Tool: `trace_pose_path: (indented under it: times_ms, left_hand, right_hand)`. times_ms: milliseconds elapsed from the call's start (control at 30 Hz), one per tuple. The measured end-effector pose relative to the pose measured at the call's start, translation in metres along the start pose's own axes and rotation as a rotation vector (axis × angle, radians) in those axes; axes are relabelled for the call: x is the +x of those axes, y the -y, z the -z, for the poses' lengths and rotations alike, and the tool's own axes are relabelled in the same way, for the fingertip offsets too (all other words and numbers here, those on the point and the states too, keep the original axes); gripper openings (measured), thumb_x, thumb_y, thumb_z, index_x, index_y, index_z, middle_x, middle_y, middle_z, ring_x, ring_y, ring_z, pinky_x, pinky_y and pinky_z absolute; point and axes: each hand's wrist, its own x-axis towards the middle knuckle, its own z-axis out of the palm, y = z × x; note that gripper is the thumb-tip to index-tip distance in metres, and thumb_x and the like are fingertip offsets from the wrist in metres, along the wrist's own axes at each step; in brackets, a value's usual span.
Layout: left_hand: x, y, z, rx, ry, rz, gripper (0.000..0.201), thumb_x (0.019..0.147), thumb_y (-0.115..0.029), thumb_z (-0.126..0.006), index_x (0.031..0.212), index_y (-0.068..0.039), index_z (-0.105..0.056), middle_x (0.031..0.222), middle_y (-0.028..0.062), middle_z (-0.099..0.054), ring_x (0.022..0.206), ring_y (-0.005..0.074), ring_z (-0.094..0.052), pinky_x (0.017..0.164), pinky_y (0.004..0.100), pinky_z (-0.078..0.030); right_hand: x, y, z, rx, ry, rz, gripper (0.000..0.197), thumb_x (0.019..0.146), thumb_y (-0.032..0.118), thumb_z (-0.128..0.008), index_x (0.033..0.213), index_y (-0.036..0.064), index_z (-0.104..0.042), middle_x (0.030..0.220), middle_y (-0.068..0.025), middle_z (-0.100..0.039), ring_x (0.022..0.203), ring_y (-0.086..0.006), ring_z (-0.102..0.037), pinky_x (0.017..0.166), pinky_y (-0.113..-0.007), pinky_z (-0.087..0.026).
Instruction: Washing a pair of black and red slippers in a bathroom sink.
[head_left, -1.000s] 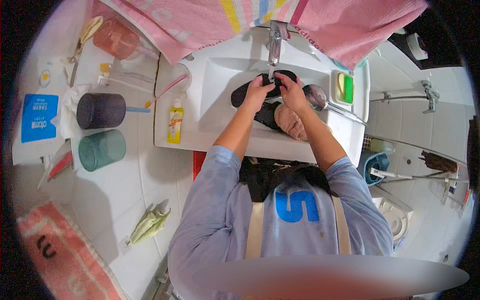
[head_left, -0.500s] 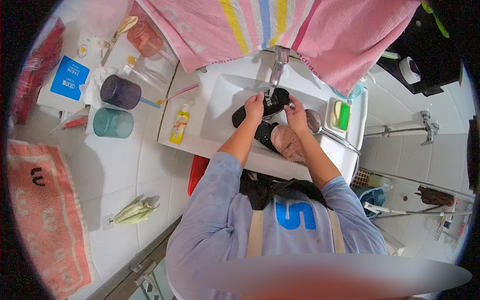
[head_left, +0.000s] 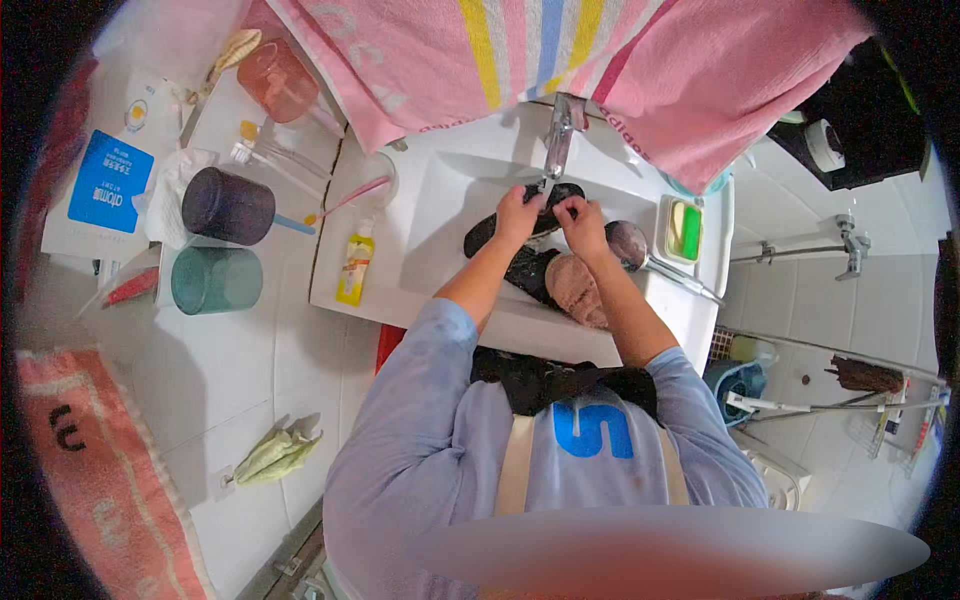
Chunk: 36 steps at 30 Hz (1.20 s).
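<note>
Under the chrome faucet (head_left: 565,130), I hold a black slipper (head_left: 482,234) in the white sink (head_left: 440,180). Its long dark body slants across the basin. My left hand (head_left: 516,217) grips its upper side right beside the spout, fingers closed. My right hand (head_left: 582,226) pinches its right end, fingertips bent together. Water seems to run from the spout onto it. Below my hands rests a second slipper (head_left: 577,288), with a brownish-pink footbed and a black strap, partly covered by my right forearm.
A round-headed hand shower (head_left: 627,243) lies on the sink's right side, below a soap box (head_left: 683,230) with a green piece. A yellow bottle (head_left: 355,268) stands on the left rim. Cups (head_left: 228,205) line the left counter. A pink striped towel (head_left: 640,60) hangs behind the faucet.
My right hand has shifted slightly left along the slipper, its fingers curling in. The slipper has turned, so the white lettering on its strap no longer shows. The view has shifted a little.
</note>
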Motion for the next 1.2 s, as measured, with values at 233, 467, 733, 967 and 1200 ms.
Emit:
trace_pose_path:
  times_ms: [233, 467, 733, 967, 1200]
  left_hand:
    - [0.027, 0.017, -0.002, -0.217, -0.217, 0.262, 0.035, 0.083, -0.027, -0.063, 0.071, 0.006, -0.059, 0.067, 0.0171, -0.061, 0.064, 0.0292, -0.06, 0.06, 0.0397, -0.044]
    - [0.017, 0.006, 0.008, -0.779, 0.119, 0.605, 0.022, 0.082, -0.015, -0.062, 0.095, 0.003, -0.059, 0.085, 0.0109, -0.063, 0.068, 0.021, -0.06, 0.065, 0.0333, -0.049]
    - [-0.018, 0.017, 0.015, 0.255, 0.068, -0.045, 0.048, 0.075, -0.028, -0.07, 0.106, 0.005, -0.051, 0.1, 0.0235, -0.06, 0.092, 0.0381, -0.059, 0.081, 0.0417, -0.047]
    - [-0.016, 0.019, 0.003, 0.436, -0.06, 0.266, 0.053, 0.092, -0.042, -0.039, 0.091, 0.005, -0.063, 0.085, 0.0275, -0.062, 0.087, 0.0446, -0.058, 0.083, 0.0498, -0.044]
    - [-0.008, 0.021, -0.009, 0.308, -0.069, 0.271, 0.042, 0.09, -0.034, -0.044, 0.092, 0.005, -0.06, 0.093, 0.0272, -0.062, 0.094, 0.0446, -0.057, 0.085, 0.0481, -0.043]
  right_hand:
    - [0.014, 0.002, -0.013, 0.421, 0.038, -0.091, 0.052, 0.083, 0.016, -0.064, 0.131, 0.0104, -0.044, 0.107, -0.0233, -0.055, 0.094, -0.034, -0.057, 0.087, -0.042, -0.043]
    - [0.005, -0.026, -0.046, 0.566, -0.036, -0.068, 0.089, 0.085, 0.011, -0.062, 0.143, 0.0035, 0.004, 0.107, -0.0174, -0.057, 0.082, -0.0221, -0.062, 0.072, -0.034, -0.05]
    - [0.004, -0.011, -0.057, 0.761, -0.023, -0.395, 0.026, 0.09, 0.014, -0.055, 0.108, 0.0019, -0.041, 0.088, -0.0106, -0.061, 0.071, -0.0201, -0.064, 0.048, -0.031, -0.055]
    - [-0.004, 0.019, -0.054, 0.324, -0.019, -0.341, 0.04, 0.086, 0.03, -0.057, 0.107, -0.0037, -0.048, 0.087, -0.0282, -0.062, 0.087, -0.0434, -0.061, 0.077, -0.047, -0.047]
    - [-0.002, 0.015, -0.048, 0.29, 0.038, -0.297, 0.034, 0.084, 0.015, -0.055, 0.109, -0.004, -0.041, 0.093, -0.0287, -0.06, 0.09, -0.045, -0.06, 0.079, -0.048, -0.047]
